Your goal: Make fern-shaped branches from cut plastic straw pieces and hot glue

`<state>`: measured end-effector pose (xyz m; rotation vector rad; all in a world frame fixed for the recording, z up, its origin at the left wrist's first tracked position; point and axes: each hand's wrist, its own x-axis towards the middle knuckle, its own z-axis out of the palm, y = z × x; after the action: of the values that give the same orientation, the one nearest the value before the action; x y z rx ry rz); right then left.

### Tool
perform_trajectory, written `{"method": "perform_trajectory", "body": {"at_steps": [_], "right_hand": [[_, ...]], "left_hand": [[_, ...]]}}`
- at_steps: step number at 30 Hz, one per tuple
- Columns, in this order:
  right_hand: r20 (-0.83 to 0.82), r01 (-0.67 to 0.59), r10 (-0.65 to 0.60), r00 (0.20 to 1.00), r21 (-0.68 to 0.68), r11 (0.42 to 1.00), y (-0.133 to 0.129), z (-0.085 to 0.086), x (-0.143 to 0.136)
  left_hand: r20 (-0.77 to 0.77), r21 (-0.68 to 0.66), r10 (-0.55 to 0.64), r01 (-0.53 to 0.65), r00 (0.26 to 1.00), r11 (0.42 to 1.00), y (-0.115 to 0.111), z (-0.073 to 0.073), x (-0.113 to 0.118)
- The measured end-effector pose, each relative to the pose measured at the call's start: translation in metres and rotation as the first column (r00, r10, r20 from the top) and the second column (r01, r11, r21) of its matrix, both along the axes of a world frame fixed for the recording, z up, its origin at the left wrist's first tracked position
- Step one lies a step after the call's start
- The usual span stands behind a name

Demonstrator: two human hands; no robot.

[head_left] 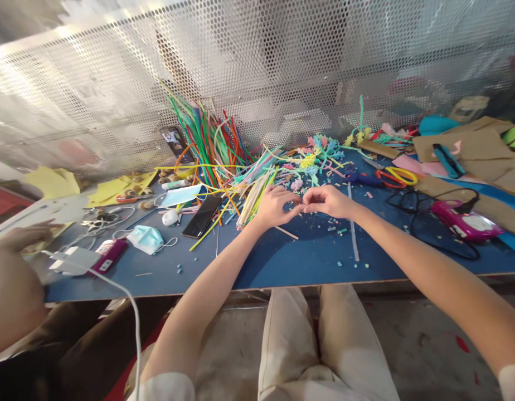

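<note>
My left hand and my right hand meet over the blue table, thumbs and fingertips pinched together close to each other. Whatever lies between the fingertips is too small to make out. Just left of my left hand lies a bundle of pale and yellow pipe cleaners. Behind my hands is a pile of colourful fuzzy twisted pieces. One pale stick rests on the table below my left hand. A clear strip lies to the right, below my right forearm's near side.
Upright pipe cleaners lean on the perforated metal screen. A black phone and blue mask lie left. Scissors and a pink glue gun are right. Another person's arm is far left.
</note>
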<state>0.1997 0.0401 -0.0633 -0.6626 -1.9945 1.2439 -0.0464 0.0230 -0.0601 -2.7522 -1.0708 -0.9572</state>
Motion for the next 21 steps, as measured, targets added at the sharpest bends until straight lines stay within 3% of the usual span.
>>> {"method": "perform_trajectory", "body": {"at_steps": [6,10,14,21], "right_hand": [[0.053,-0.117,0.118,0.992,-0.028,0.993,0.004,0.004,0.006],[0.058,-0.128,0.132,0.99,-0.074,0.989,0.003,0.006,0.007],[0.052,-0.088,0.092,0.994,-0.073,0.993,0.006,0.004,0.011],[0.0,0.087,-0.087,0.996,-0.049,0.995,0.016,-0.003,0.017]], "left_hand": [[0.0,-0.035,-0.061,0.061,0.998,0.998,-0.001,0.002,0.003],[-0.008,-0.025,-0.025,0.025,1.0,0.999,-0.003,0.003,0.004],[0.026,-0.013,0.035,-0.035,0.999,0.999,-0.003,0.001,0.002],[0.053,-0.007,0.101,-0.101,0.993,0.995,0.001,-0.002,-0.001]]}}
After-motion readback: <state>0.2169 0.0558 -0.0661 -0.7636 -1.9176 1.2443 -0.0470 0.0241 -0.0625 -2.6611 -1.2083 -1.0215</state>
